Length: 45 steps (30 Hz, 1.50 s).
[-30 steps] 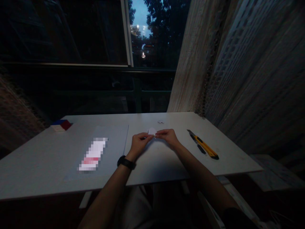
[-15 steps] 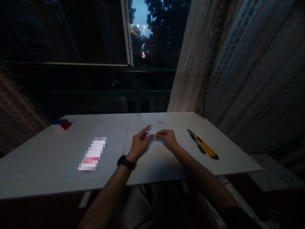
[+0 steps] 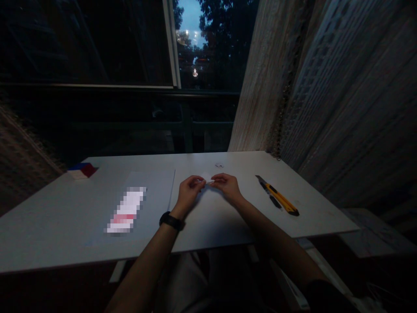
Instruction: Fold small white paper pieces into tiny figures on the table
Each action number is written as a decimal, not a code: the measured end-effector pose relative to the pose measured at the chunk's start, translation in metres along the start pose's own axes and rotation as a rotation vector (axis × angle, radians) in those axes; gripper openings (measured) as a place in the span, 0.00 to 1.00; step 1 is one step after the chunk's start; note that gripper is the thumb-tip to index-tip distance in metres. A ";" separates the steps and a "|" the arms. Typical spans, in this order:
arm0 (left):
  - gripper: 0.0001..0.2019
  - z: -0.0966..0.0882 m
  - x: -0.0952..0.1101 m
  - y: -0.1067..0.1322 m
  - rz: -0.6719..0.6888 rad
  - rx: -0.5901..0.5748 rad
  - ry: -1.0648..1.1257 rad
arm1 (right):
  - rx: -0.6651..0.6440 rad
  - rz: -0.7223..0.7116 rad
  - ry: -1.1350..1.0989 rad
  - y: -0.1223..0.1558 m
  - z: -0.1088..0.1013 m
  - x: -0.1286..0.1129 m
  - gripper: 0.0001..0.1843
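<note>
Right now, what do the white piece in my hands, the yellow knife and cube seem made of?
White piece: probably matte paper; looks thin, but too small to be sure. Yellow knife: likely smooth plastic, from its solid yellow and black; greyish blade probably metal. Cube: perhaps plastic, given flat, solid-coloured faces; finish unclear.

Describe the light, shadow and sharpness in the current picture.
Head view: dim overall, with a bright, pixelated patch over the table; head view: soft shadow toward the table's near edge; head view: glints in the window; head view: white piece between the fingers, too small to judge for sharpness.
</note>
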<state>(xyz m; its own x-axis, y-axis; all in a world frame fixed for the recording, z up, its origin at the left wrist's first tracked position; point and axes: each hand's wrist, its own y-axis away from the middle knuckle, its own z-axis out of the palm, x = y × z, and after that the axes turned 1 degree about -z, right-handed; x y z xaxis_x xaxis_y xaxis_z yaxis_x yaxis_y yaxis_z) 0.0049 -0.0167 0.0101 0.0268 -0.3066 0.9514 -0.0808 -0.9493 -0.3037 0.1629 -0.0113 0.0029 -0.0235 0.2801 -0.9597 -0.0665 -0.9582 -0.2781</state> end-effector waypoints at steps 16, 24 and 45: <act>0.15 0.002 -0.007 0.001 0.100 0.027 -0.103 | 0.080 -0.018 0.044 -0.001 -0.001 0.002 0.13; 0.25 0.004 -0.004 0.000 -0.036 -0.022 0.081 | 0.076 -0.033 0.071 0.001 0.001 0.003 0.13; 0.31 0.002 -0.007 -0.001 -0.133 -0.001 0.113 | 0.028 -0.015 0.037 0.003 0.003 0.001 0.16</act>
<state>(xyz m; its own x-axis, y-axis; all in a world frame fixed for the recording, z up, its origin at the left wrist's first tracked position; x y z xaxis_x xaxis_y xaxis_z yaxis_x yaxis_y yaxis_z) 0.0066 -0.0134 0.0042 -0.0749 -0.1684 0.9829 -0.0855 -0.9809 -0.1745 0.1596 -0.0134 0.0010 0.0145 0.2915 -0.9565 -0.0941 -0.9519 -0.2916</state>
